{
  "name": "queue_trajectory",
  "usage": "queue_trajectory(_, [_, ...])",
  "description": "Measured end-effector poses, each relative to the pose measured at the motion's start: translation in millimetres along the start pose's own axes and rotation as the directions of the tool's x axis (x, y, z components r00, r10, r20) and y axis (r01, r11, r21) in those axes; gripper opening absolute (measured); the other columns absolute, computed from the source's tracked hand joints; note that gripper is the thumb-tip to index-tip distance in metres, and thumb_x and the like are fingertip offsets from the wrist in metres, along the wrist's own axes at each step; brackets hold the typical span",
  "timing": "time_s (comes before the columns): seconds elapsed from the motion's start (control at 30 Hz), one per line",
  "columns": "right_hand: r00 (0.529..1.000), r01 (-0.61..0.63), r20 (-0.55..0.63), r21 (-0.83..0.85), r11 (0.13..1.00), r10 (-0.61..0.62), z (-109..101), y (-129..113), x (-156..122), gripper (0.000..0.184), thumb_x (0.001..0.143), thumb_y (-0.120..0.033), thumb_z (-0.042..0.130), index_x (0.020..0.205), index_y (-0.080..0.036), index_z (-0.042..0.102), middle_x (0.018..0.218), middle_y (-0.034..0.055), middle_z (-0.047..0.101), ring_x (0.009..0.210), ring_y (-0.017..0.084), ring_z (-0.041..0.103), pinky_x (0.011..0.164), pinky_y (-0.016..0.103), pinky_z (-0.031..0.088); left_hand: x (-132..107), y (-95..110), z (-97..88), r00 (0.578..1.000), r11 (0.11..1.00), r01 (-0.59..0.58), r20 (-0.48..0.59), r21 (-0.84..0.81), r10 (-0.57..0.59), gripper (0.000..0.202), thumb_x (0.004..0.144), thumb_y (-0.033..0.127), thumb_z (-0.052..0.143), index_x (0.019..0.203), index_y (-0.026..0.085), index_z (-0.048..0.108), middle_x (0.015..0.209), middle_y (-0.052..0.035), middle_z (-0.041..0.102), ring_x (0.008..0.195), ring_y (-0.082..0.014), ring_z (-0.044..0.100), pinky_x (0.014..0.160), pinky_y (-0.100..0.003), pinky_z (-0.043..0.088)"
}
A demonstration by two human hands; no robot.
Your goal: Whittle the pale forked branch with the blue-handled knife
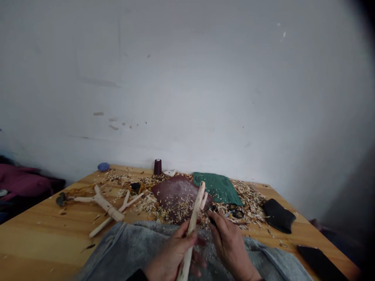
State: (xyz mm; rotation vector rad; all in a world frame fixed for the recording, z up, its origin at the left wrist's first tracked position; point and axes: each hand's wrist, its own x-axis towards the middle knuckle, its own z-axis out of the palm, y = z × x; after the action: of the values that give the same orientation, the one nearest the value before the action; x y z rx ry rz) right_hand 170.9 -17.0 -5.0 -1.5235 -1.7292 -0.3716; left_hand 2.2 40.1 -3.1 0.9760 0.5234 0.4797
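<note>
My left hand [178,249] is wrapped round a peeled, pale forked stick [193,220], which slants upward with its short fork near the top. Close to the fork on the right, my right hand [230,246] is closed on a small dark-handled tool [212,221]. Its working end is hard to make out, so I cannot tell its exact kind. Beneath both hands lies a grey cloth [140,242], draped over the table's front edge and sprinkled with shavings.
Wood shavings [252,199] cover much of the wooden table [35,242]. Peeled forked sticks [109,210] lie at left. Further back are maroon [175,191] and green sheets [218,187], a thread spool [157,167] and scissors [236,213]. A black piece [278,215] and phone [320,262] lie right.
</note>
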Motion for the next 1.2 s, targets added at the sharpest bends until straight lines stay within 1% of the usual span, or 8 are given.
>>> queue_trajectory(0.07, [1.0, 0.024, -0.005, -0.088, 0.996, -0.025, -1, 4, 1, 0.03, 0.098, -0.028, 0.033, 0.117, -0.02, 0.055, 0.097, 0.0078, 0.067, 0.082, 0.016, 0.065, 0.07, 0.024, 0.048, -1, 1, -0.4, 0.999, 0.999, 0.025, 0.036, 0.042, -0.027, 0.065, 0.08, 0.052, 0.06, 0.132, 0.024, 0.035, 0.081, -0.0015, 0.064, 0.044, -0.0124, 0.059, 0.035, -0.019, 0.036])
queue_trajectory(0.13, [1.0, 0.009, 0.0, -0.189, 0.982, -0.009, -1, 8, 2, 0.03, 0.098, -0.028, 0.033, 0.115, -0.021, 0.057, 0.091, 0.0066, 0.067, 0.078, 0.016, 0.065, 0.067, 0.024, 0.046, -1, 2, -0.8, 0.999, 0.998, 0.012, 0.033, 0.069, -0.014, 0.061, 0.079, 0.052, 0.059, 0.128, 0.02, 0.038, 0.071, 0.0013, 0.062, 0.035, -0.0086, 0.05, 0.029, -0.017, 0.029])
queue_trajectory(0.27, [0.998, -0.061, 0.008, -0.33, 0.942, 0.067, 0, 13, 2, 0.032, 0.099, -0.029, 0.031, 0.11, -0.022, 0.059, 0.084, 0.0047, 0.067, 0.068, 0.016, 0.064, 0.058, 0.024, 0.041, 0, 0, -1.5, 1.0, 0.979, -0.013, -0.023, 0.204, 0.018, 0.041, 0.073, 0.035, 0.06, 0.108, 0.018, 0.047, 0.053, 0.0096, 0.05, 0.029, -0.0049, 0.033, 0.027, -0.015, 0.023])
queue_trajectory(0.4, [0.985, -0.117, 0.077, -0.352, 0.929, 0.154, 1, 9, 0, 0.028, 0.098, -0.03, 0.033, 0.105, -0.023, 0.059, 0.082, 0.0025, 0.068, 0.062, 0.015, 0.064, 0.052, 0.024, 0.035, 1, -2, -3.8, 0.998, 0.923, -0.021, -0.042, 0.385, 0.04, 0.037, 0.068, 0.022, 0.056, 0.104, 0.02, 0.045, 0.039, 0.014, 0.038, 0.028, -0.0069, 0.027, 0.027, -0.016, 0.023])
queue_trajectory(0.63, [0.964, -0.051, 0.233, -0.32, 0.946, 0.131, 12, -19, -5, 0.018, 0.093, -0.022, 0.041, 0.091, -0.025, 0.058, 0.074, 0.0001, 0.065, 0.06, 0.013, 0.062, 0.051, 0.023, 0.03, 5, 0, -9.1, 0.989, 0.923, -0.006, -0.135, 0.384, 0.063, 0.044, 0.064, 0.018, 0.055, 0.107, 0.02, 0.046, 0.038, 0.0138, 0.038, 0.028, -0.0078, 0.026, 0.03, -0.018, 0.022])
queue_trajectory(0.87, [0.945, 0.063, 0.326, -0.248, 0.967, 0.022, 22, -37, -9, 0.013, 0.089, -0.022, 0.046, 0.084, -0.025, 0.058, 0.07, -0.0008, 0.064, 0.057, 0.013, 0.06, 0.05, 0.024, 0.026, 2, 10, -10.9, 0.972, 0.965, -0.042, -0.214, 0.259, 0.1, 0.064, 0.051, 0.013, 0.048, 0.116, 0.018, 0.046, 0.048, 0.0105, 0.046, 0.032, -0.0073, 0.031, 0.031, -0.018, 0.024])
queue_trajectory(1.07, [0.976, -0.04, 0.202, -0.195, 0.98, 0.08, 19, -25, -8, 0.02, 0.094, -0.027, 0.04, 0.086, -0.024, 0.058, 0.074, -0.0007, 0.064, 0.063, 0.013, 0.061, 0.055, 0.023, 0.03, -5, 19, -5.1, 0.986, 0.994, -0.089, -0.135, 0.063, 0.097, 0.078, 0.047, 0.01, 0.05, 0.124, 0.019, 0.043, 0.079, 0.0013, 0.058, 0.052, -0.0103, 0.054, 0.036, -0.017, 0.031])
queue_trajectory(1.2, [0.97, -0.06, 0.217, -0.216, 0.974, 0.108, 17, -22, -7, 0.02, 0.094, -0.024, 0.04, 0.085, -0.024, 0.058, 0.074, 0.0, 0.064, 0.063, 0.014, 0.061, 0.055, 0.023, 0.031, -10, 22, -1.9, 0.995, 0.996, -0.071, -0.068, 0.055, 0.075, 0.081, 0.05, 0.011, 0.051, 0.129, 0.024, 0.043, 0.098, -0.002, 0.057, 0.051, -0.0081, 0.056, 0.036, -0.018, 0.033])
